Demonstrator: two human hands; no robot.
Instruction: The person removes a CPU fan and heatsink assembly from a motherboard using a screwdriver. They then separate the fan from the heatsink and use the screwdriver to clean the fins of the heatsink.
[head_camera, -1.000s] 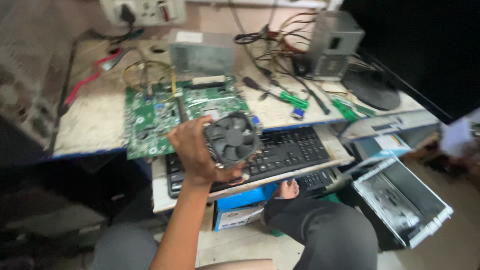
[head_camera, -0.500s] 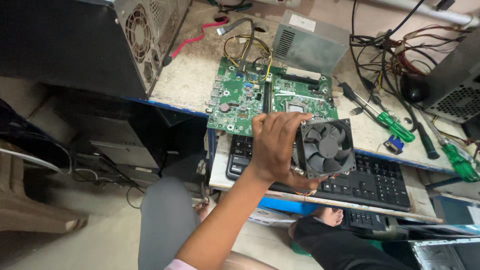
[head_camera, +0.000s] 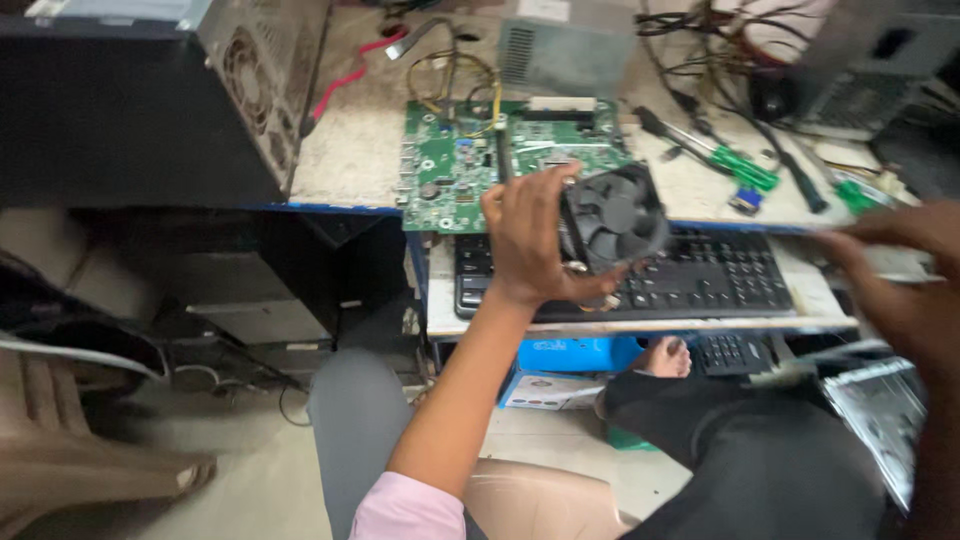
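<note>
One hand, the left hand (head_camera: 530, 245), clasps a black cooler fan (head_camera: 612, 215).

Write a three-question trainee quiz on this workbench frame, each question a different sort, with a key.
1. True or false: the left hand grips the black cooler fan.
2. What lies right below the fan? A) black keyboard B) grey power supply box C) green screwdriver
3. Fill in: the green motherboard lies flat on the ____.

Key: 1 true. 2 A. 3 workbench. The blurred right hand holds a flat pale thing, too blurred to name.
</note>
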